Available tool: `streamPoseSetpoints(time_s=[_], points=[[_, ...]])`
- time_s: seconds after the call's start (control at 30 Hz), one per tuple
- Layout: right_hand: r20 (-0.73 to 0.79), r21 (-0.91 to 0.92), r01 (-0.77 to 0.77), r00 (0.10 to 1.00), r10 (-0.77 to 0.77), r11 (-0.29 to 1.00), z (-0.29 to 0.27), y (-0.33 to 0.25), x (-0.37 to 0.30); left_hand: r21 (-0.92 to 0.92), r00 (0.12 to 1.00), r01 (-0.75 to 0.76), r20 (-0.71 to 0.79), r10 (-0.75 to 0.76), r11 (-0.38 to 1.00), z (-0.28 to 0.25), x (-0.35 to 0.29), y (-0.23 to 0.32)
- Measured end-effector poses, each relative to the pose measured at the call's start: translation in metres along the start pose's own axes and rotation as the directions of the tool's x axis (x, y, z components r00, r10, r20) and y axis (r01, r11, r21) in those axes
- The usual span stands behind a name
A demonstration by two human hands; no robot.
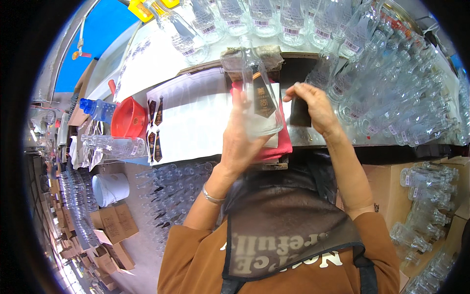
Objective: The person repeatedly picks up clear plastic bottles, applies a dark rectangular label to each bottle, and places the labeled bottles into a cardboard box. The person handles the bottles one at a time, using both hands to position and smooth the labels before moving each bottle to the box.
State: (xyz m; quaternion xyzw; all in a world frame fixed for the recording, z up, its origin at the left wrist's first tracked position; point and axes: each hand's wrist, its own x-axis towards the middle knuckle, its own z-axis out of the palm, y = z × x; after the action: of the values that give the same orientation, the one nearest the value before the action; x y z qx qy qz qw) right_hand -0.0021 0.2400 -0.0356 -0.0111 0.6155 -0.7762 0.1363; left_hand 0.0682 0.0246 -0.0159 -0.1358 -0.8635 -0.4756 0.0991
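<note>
My left hand (237, 132) is wrapped round the lower part of a clear glass bottle (271, 110), over a red cloth pad (276, 153). The bottle's neck points away from me, by a grey cloth-wrapped rest (230, 60). A dark tie-shaped label (264, 100) with gold marks lies flat on the bottle's side. To the right of the bottle, my right hand (316, 105) is closed, its thumb and fingertips pressed together. Below those fingers shows a dark flat rectangular piece (300, 113), somewhat blurred; what the fingers grip is unclear.
A white sheet (191, 117) carries several tie-shaped labels (155, 144) along its left edge. Left of it are a red bowl (129, 119), a blue-capped bottle (99, 110) and a lying glass bottle (112, 146). Glass bottles (362, 95) crowd the right and far sides.
</note>
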Motion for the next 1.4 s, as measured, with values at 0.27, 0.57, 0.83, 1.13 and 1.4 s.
streamPoseSetpoints(time_s=[0.27, 0.57, 0.83, 1.13, 1.4], points=[[0.341, -0.05, -0.277, 0.898, 0.277, 0.959, 0.021, -0.015, -0.021, -0.332, 0.996, 0.069, -0.025, -0.082, 0.941, -0.005, 0.007, 0.005], [0.187, -0.768, 0.224, 0.975, -0.124, 0.6, 0.037, -0.036, -0.045, -0.003, 0.997, -0.002, -0.08, 0.002, 1.0, 0.001, -0.012, -0.013], [0.125, -0.753, 0.195, 0.98, -0.154, 0.628, 0.043, -0.033, -0.05, 0.051, 0.997, -0.053, -0.045, 0.055, 0.997, -0.004, -0.013, -0.014], [0.183, -0.743, 0.157, 0.983, -0.028, 0.65, 0.031, -0.038, -0.044, -0.096, 0.996, 0.015, 0.092, -0.006, 0.995, -0.025, -0.014, -0.008], [0.128, -0.693, 0.042, 0.989, 0.066, 0.72, 0.008, -0.035, -0.038, 0.354, 0.949, -0.058, -0.271, 0.161, 0.933, -0.126, 0.034, -0.078]])
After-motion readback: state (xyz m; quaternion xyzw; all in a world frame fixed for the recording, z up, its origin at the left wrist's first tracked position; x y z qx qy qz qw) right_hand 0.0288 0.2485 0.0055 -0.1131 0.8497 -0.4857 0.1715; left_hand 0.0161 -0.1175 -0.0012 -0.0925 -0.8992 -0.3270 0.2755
